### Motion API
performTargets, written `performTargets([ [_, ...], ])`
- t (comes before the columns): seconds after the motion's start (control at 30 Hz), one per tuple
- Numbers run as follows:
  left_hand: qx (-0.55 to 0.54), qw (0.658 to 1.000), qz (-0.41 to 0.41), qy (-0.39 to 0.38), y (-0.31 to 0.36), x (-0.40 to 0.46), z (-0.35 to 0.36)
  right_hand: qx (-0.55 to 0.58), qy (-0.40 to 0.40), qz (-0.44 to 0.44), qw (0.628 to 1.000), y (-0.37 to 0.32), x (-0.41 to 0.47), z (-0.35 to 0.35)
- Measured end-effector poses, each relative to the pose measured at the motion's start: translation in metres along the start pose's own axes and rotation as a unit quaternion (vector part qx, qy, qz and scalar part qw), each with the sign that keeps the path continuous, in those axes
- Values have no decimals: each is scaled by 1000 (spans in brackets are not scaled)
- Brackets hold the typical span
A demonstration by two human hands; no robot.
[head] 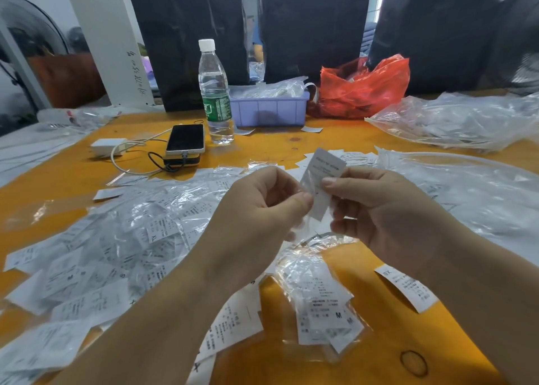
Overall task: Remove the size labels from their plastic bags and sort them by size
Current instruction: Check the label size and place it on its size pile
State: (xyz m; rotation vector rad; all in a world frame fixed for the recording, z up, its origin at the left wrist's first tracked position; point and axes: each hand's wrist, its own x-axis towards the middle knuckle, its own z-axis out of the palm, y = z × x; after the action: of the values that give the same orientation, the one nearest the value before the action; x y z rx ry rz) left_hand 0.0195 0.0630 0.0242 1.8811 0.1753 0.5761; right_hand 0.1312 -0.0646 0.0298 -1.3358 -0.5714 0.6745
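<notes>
Both hands are raised over the orange table (364,139). My right hand (379,209) pinches a white size label (323,177) between thumb and fingers. My left hand (262,206) pinches the thin clear plastic bag (306,184) around the label's lower left part. Below the hands lies a small bag with M labels (326,311). A loose label marked XS (407,290) lies at the right. A heap of bagged and loose labels (122,247) covers the left of the table, one marked XL (162,230).
A water bottle (215,93) stands behind a phone (185,138) on a power bank with a cable and white charger (106,147). A lilac tray (269,109) and a red bag (364,88) sit at the back. Large clear bags (455,122) lie at the right.
</notes>
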Motion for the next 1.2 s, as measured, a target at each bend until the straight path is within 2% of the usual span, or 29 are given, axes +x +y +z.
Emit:
performTargets([
  [0.23,-21,998,-1,53,-1,1,-1,66,21,-20,997,-4,1,-3],
  [0.4,-28,993,-11,111,-2,5,-3,134,-23,2,991,-8,-2,-3],
  [0.53,-92,987,-12,132,1,6,-4,118,-86,24,989,-3,-5,2],
  [0.67,-85,988,0,125,3,4,-2,134,-113,34,984,-2,-6,3],
  [0.87,-100,983,22,152,3,2,-2,71,-111,14,991,-1,-7,5],
  [1.2,-60,989,43,129,0,-1,4,7,-83,-29,996,0,-13,8],
])
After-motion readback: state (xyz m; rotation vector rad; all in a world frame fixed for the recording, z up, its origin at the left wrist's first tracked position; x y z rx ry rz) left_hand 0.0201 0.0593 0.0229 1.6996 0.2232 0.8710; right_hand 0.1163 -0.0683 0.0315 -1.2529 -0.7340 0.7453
